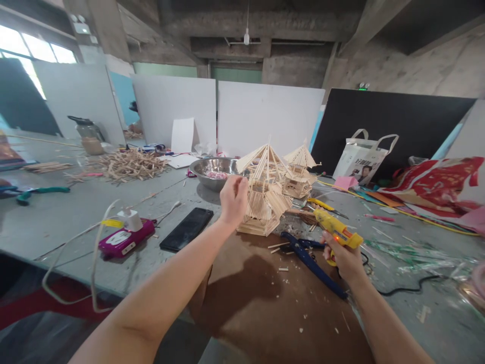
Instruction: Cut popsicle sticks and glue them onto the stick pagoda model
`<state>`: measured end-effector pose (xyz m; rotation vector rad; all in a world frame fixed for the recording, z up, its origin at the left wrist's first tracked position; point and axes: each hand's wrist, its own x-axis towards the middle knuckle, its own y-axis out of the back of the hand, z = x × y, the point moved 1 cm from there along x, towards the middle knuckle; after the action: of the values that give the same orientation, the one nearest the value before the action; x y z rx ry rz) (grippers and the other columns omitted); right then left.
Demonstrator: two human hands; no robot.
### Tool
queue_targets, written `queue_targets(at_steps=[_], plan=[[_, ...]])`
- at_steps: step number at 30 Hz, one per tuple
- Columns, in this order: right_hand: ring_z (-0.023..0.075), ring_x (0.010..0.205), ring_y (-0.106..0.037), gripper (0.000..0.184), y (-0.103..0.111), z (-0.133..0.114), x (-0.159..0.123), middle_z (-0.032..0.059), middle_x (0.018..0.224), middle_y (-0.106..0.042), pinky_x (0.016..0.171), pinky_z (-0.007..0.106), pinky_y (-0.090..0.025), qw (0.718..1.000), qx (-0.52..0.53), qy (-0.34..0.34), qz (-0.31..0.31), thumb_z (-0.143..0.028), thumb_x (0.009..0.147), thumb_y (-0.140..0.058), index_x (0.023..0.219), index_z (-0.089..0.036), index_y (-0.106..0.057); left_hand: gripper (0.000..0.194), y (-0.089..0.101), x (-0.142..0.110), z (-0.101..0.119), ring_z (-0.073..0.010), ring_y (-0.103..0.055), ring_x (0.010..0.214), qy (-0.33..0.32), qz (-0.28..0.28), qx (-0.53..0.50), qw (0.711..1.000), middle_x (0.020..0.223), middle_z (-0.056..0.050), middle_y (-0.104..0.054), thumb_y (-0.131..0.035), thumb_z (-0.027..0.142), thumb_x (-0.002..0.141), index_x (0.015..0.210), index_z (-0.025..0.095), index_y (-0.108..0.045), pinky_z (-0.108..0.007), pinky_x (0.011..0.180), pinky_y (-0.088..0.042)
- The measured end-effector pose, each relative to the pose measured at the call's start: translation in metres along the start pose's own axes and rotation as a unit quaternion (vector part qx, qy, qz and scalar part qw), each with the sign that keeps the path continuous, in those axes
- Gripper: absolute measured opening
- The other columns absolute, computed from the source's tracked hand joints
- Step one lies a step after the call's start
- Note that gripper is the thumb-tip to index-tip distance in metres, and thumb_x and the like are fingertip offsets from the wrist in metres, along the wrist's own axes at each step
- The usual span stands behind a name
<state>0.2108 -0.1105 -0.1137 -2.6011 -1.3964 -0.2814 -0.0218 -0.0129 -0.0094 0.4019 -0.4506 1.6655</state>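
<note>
My right hand point(346, 260) is wrapped round the handle of a yellow hot glue gun point(337, 230), whose small orange light glows and whose nozzle points toward the models. My left hand point(233, 199) is closed at the left side of a wooden-stick pavilion model point(263, 202), near its upper roof. What its fingers hold, if anything, is hidden. Behind stands a second, similar stick model point(300, 172). Blue-handled cutters point(314, 265) lie on a brown board point(261, 298) below the glue gun. Small stick offcuts are scattered around them.
A metal bowl point(206, 174) stands behind my left hand. A black phone point(187, 229) and a magenta power strip point(127, 237) with a white cable lie to the left. Farther back is a pile of sticks point(129, 164). A yellow-handled cutter point(322, 205) and plastic wrapping point(413, 258) lie right.
</note>
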Motion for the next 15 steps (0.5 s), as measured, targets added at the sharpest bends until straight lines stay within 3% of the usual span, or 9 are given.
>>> queue_targets(at_steps=[1, 3, 5, 7, 9, 15], plan=[[0.0052, 0.027, -0.038, 0.032, 0.000, 0.000, 0.000, -0.0033, 0.046, -0.052, 0.028, 0.019, -0.029, 1.000, -0.003, 0.002, 0.000, -0.044, 0.055, -0.062, 0.062, -0.015, -0.049, 0.017, 0.001, 0.001, 0.005, -0.0158, -0.048, 0.087, -0.114, -0.013, 0.090, 0.989, 0.084, -0.003, -0.058, -0.045, 0.032, 0.070, 0.076, 0.019, -0.055, -0.027, 0.076, -0.035], [0.0052, 0.027, -0.038, 0.032, 0.001, 0.001, 0.000, -0.0033, 0.045, -0.051, 0.027, 0.018, -0.029, 1.000, -0.008, 0.007, -0.001, -0.043, 0.056, -0.062, 0.061, -0.015, -0.049, 0.028, -0.002, 0.004, 0.013, -0.0202, -0.037, 0.106, -0.308, -0.047, 0.255, 0.916, 0.106, -0.005, -0.053, -0.042, 0.033, 0.073, 0.095, 0.020, -0.053, -0.034, 0.089, -0.025], [0.0055, 0.027, -0.038, 0.032, 0.001, 0.001, 0.000, -0.0038, 0.041, -0.049, 0.027, 0.018, -0.028, 1.000, -0.012, 0.008, -0.005, -0.043, 0.055, -0.062, 0.059, -0.015, -0.049, 0.039, -0.007, 0.009, 0.016, -0.0224, -0.026, 0.115, -0.394, -0.080, 0.352, 0.846, 0.118, -0.006, -0.045, -0.039, 0.035, 0.075, 0.110, 0.019, -0.045, -0.038, 0.095, -0.015], [0.0057, 0.026, -0.038, 0.032, 0.001, 0.001, 0.001, -0.0037, 0.041, -0.049, 0.027, 0.018, -0.028, 1.000, -0.009, 0.006, -0.002, -0.043, 0.055, -0.063, 0.059, -0.015, -0.049, 0.045, -0.014, 0.014, 0.014, -0.0235, -0.020, 0.119, -0.424, -0.101, 0.408, 0.802, 0.123, -0.006, -0.041, -0.036, 0.038, 0.076, 0.117, 0.019, -0.038, -0.041, 0.096, -0.009], [0.0054, 0.026, -0.038, 0.032, 0.001, 0.002, 0.001, -0.0029, 0.044, -0.051, 0.027, 0.018, -0.029, 1.000, -0.002, 0.006, 0.001, -0.043, 0.055, -0.063, 0.060, -0.015, -0.049, 0.049, -0.019, 0.018, 0.010, -0.0240, -0.017, 0.120, -0.428, -0.108, 0.440, 0.782, 0.125, -0.006, -0.038, -0.033, 0.041, 0.077, 0.120, 0.019, -0.034, -0.043, 0.097, -0.005], [0.0053, 0.027, -0.039, 0.031, 0.000, 0.002, 0.002, -0.0020, 0.048, -0.053, 0.027, 0.018, -0.029, 1.000, -0.002, 0.015, -0.004, -0.042, 0.056, -0.062, 0.061, -0.015, -0.049, 0.052, -0.024, 0.022, -0.001, -0.0241, -0.013, 0.122, -0.411, -0.090, 0.460, 0.782, 0.126, -0.008, -0.037, -0.029, 0.045, 0.078, 0.123, 0.019, -0.030, -0.044, 0.097, 0.000]])
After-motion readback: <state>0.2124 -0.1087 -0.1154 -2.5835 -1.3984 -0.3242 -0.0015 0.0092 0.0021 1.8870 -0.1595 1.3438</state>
